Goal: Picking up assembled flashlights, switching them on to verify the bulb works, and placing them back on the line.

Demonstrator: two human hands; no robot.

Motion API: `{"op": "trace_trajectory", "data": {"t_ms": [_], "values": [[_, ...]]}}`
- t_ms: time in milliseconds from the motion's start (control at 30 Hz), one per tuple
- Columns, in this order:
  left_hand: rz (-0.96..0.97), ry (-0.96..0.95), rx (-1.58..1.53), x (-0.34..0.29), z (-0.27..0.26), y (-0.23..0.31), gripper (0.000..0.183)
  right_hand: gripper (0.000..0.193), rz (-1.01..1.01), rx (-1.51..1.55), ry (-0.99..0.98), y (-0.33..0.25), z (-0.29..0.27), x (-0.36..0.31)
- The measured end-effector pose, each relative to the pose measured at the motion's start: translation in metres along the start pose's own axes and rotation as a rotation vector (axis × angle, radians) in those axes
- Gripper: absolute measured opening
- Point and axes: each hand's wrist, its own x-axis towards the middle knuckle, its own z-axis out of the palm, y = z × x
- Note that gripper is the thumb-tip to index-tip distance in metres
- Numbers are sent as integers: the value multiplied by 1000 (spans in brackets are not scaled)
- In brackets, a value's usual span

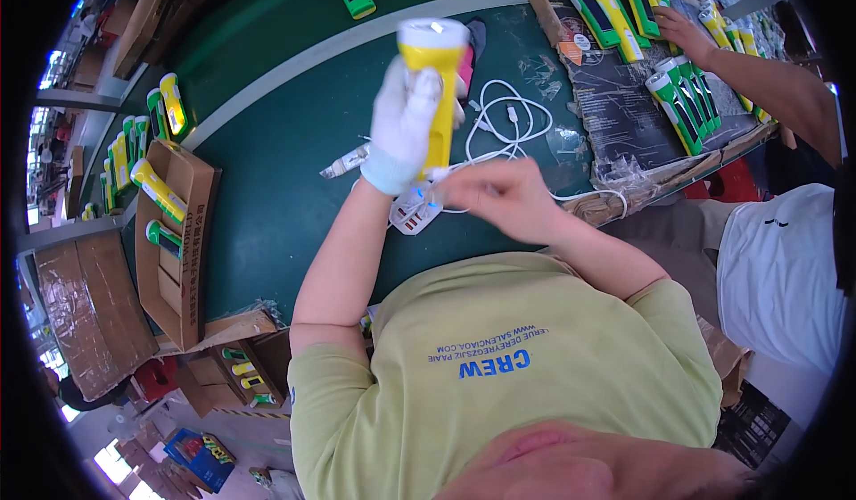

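Held upright above the green table (267, 188) in the gloved left hand (403, 116): a yellow flashlight (434, 81) with a white lens head, fingers wrapped firmly around its body, lens end pointing away toward the far edge. Bare right hand (504, 195) brought to the flashlight's lower end, fingers curled and pinched there; whether anything was gripped between them could not be told. Just beneath both hands, a white power strip (415, 213) lying on the table, with a looped white cable (508, 121) trailing beyond it. To the left, an open cardboard box (183, 259) with yellow and green flashlights resting in its compartments, and more of them standing in a row farther left. At the far right, a flattened sheet of dark cardboard (615, 107) covered with green and yellow flashlights laid side by side, and another person's hand (682, 32) reaching onto them. Along the far side of the table, further flashlights lined up.
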Motion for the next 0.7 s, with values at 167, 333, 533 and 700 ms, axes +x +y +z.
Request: {"op": "trace_trajectory", "data": {"t_ms": [167, 333, 533, 700], "values": [[-262, -249, -491, -10, -18, -6, 57, 16, 163, 485, 75, 4, -33, 23], [-335, -32, -635, -14, 7, 12, 72, 15, -70, 294, 197, -23, -46, 32], [-396, 37, -454, -23, 19, 17, 66, 15, -246, 49, 266, -36, -37, 39], [-263, 32, -410, -29, 14, 13, 64, 12, -327, -84, 292, -36, -33, 31]]}}
